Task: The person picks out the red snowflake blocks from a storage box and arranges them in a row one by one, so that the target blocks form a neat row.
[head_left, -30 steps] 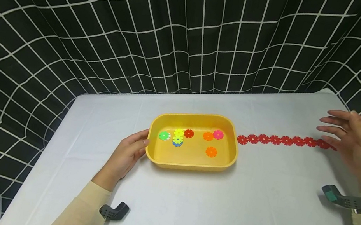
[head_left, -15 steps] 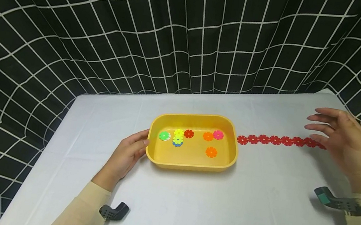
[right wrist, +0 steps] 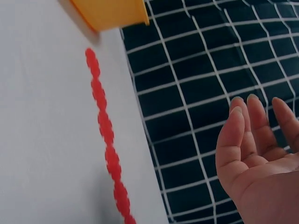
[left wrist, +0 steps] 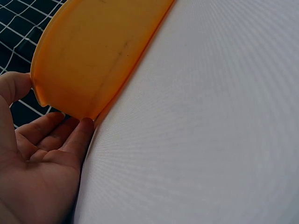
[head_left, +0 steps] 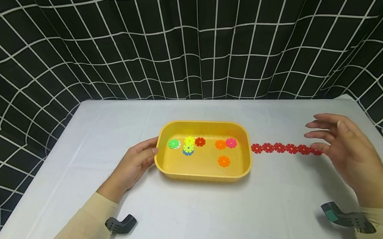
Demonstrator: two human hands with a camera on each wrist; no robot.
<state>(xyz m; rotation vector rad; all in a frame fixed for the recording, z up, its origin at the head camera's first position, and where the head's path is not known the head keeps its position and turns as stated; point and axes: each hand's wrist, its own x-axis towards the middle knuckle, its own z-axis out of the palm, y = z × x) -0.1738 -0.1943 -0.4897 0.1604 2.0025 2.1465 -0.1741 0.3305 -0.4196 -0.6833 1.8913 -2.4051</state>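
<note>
A yellow plastic tray [head_left: 201, 175] stands on the table with loose snowflake discs inside: green, yellow, blue, red, orange [head_left: 224, 161] and pink. At the tray's left end my left hand [head_left: 136, 162] holds it, thumb at the rim and fingertips against the outer wall, as the left wrist view shows. Rightward from the tray runs a row of red snowflake discs [head_left: 279, 147], joined edge to edge. Over its right part hovers my right hand [head_left: 349, 155], fingers loosely bent and holding nothing; it hides the row's far end. In the right wrist view this hand [right wrist: 261, 163] is apart from the red row.
A white cloth [head_left: 220, 224] covers the table. Black curtain with a white grid [head_left: 159, 39] hangs behind the table's back edge and along the sides. Each sleeve carries a dark wrist device, the left one [head_left: 121, 224] and the right one [head_left: 349, 218].
My right hand has moved left along the red row, towards the tray, its fingers still loosely bent. My left hand, the tray and the discs have stayed where they were.
</note>
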